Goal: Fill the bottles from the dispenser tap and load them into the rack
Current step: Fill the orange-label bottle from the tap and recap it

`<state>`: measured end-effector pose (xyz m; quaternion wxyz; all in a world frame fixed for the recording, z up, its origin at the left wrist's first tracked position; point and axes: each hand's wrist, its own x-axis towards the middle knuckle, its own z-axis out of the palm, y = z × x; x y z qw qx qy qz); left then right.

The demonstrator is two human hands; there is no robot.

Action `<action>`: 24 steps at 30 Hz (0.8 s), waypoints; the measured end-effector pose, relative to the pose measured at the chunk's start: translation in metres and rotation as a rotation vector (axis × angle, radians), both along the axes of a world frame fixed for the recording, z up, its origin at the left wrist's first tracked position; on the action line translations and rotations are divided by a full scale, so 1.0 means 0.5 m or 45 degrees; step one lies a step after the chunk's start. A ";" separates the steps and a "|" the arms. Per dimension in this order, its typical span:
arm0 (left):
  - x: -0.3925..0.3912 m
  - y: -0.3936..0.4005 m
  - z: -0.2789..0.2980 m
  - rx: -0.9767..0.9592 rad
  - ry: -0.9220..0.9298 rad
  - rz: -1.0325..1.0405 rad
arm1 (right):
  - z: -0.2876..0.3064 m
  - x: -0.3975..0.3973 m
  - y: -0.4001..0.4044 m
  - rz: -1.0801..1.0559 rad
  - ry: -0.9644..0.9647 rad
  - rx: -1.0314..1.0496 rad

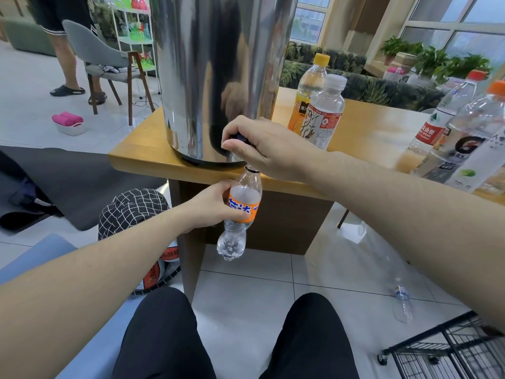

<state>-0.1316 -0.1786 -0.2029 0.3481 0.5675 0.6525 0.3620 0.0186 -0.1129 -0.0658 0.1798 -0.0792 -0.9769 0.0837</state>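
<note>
1. A tall, shiny stainless-steel dispenser drum (218, 72) stood at the near corner of a light wooden table (377, 129), its base overhanging the edge a little, probably so a bottle could be brought in underneath its tap.
2. At the lower right, a black wire rack on castors (448, 348) waited on the tiled floor beside your knee; I saw no bottle in the part that showed.
3. Several capped plastic bottles stood on the table to the right of the drum: a yellow-capped juice bottle (308, 91) just beside a white-capped clear bottle (328, 110), and a group of orange-capped clear bottles (461, 127) farther right, near the table's edge.
4. Your right hand (262, 149) reached across from the right, fingers curled around the dark tap handle (240, 138) at the drum's base, likely to hold the flow open.
5. Your left hand (216, 206) was wrapped around the middle of a small clear plastic bottle with an orange label (240, 212), holding it below the table edge with its open mouth tilted up under the spout.
6. That bottle seemed only partly filled, with bubbling water in its lower part, so I judged filling was under way.
7. One small clear bottle (403, 299) lay on the floor, well apart from the rack.
</note>
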 end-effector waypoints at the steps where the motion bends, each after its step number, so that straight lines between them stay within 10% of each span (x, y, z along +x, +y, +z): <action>1: -0.001 0.000 0.000 0.000 -0.001 -0.001 | 0.000 -0.001 0.000 -0.001 -0.001 0.003; 24: 0.005 0.000 0.004 -0.016 0.001 0.007 | 0.003 -0.005 -0.003 -0.030 -0.041 -0.005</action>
